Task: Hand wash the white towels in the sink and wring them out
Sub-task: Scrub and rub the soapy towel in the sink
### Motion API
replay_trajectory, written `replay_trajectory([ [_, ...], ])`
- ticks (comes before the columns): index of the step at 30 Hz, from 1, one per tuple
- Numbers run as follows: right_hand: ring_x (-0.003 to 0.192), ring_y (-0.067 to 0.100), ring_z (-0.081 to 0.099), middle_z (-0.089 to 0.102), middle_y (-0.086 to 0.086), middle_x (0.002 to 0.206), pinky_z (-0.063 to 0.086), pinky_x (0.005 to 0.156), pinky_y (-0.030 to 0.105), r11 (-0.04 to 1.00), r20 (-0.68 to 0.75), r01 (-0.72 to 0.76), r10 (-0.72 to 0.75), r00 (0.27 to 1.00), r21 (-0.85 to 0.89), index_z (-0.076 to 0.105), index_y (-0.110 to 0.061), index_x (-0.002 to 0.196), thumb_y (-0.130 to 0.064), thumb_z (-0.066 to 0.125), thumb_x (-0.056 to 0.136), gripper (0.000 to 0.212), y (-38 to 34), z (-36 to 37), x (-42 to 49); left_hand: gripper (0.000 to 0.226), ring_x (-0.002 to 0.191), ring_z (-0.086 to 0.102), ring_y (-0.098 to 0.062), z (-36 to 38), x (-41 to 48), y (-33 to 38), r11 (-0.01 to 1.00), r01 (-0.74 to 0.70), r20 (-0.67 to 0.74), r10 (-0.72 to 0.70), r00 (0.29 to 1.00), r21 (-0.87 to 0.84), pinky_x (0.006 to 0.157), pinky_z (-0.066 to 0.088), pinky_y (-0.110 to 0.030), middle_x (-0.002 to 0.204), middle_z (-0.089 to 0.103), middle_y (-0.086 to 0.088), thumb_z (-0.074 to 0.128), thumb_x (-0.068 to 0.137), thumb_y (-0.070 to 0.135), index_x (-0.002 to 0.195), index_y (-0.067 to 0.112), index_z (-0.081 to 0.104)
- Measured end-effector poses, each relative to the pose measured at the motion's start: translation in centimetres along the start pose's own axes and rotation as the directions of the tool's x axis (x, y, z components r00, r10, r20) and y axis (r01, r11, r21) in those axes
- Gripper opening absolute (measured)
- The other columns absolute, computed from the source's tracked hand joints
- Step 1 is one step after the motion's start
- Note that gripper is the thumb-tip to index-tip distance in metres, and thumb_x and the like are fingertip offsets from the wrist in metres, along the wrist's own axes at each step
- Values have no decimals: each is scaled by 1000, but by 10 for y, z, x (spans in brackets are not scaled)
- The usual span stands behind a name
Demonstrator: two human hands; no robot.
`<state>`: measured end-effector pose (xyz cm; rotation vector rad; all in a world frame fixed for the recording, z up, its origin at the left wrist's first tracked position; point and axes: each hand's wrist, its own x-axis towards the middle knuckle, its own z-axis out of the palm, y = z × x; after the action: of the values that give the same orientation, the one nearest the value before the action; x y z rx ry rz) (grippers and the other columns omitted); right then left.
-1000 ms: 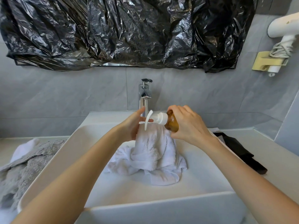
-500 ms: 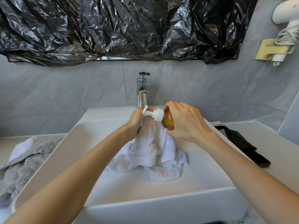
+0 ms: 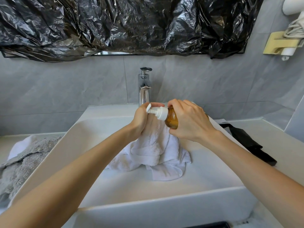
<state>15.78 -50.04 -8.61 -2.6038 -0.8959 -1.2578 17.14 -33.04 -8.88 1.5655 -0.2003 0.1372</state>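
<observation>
right hand (image 3: pixel 190 122): centre of frame, fingers curled round amber pump bottle (image 3: pixel 171 120), bottle tipped sideways, white pump pointing left
left hand (image 3: pixel 141 119): just left of it, fingers wrapped on lifted top of white towel (image 3: pixel 156 150), thumb side against pump head
white towel: bunched in white sink (image 3: pixel 164 209), centre frame, lower folds lying on basin floor
faucet (image 3: pixel 144 87): chrome, behind hands, upper centre
grey towel (image 3: pixel 24 158): counter, lower left
black folded item (image 3: pixel 246 143): counter, right
black plastic sheet (image 3: pixel 123 23): over mirror, top
</observation>
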Motion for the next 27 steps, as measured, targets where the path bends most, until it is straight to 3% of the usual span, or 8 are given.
replay_trajectory([
  [5, 70, 26, 59, 64, 4, 83, 44, 60, 27, 1000, 11, -2, 2, 1000, -1, 58, -11, 101, -25, 83, 51, 58, 0, 0, 0, 46, 106, 62, -27, 2, -1, -1, 1000, 2, -12, -2, 1000, -9, 85, 51, -28, 114, 68, -18, 25, 98, 11, 114, -3, 67],
  [10, 70, 27, 59, 63, 4, 83, 45, 58, 29, 1000, 3, -10, 10, 1000, 2, 58, -10, 101, -24, 82, 51, 57, -1, -1, 0, 46, 91, 62, -19, 8, -4, 2, 998, 7, 2, -6, 1000, -67, 78, 50, -25, 94, 69, -8, 25, 99, 13, 103, 3, 69],
  [20, 71, 26, 59, 63, 4, 84, 45, 58, 30, 1000, -16, -14, 14, 1000, 20, 58, -11, 101, -25, 80, 57, 51, -1, -3, 0, 37, 98, 59, -20, 12, -6, 5, 1000, 5, 40, -4, 999, -28, 86, 50, -29, 99, 65, -7, 30, 102, 17, 101, 12, 67],
  [25, 80, 25, 59, 63, 0, 91, 32, 64, 25, 993, 39, -97, 94, 995, 65, 56, -17, 107, -27, 79, 60, 53, 3, -6, 0, 41, 100, 62, -27, 2, -2, 8, 988, 148, 80, -151, 985, 42, 96, 47, -39, 108, 67, -21, 32, 102, 29, 109, 5, 65],
  [27, 87, 21, 56, 62, -3, 99, 33, 66, 26, 967, 90, -195, 182, 979, 162, 51, -19, 112, -29, 77, 65, 54, 4, -9, 0, 45, 85, 66, -23, -4, -3, 11, 975, 222, 78, -223, 972, 28, 81, 51, -33, 92, 69, -16, 32, 103, 36, 97, 12, 69],
])
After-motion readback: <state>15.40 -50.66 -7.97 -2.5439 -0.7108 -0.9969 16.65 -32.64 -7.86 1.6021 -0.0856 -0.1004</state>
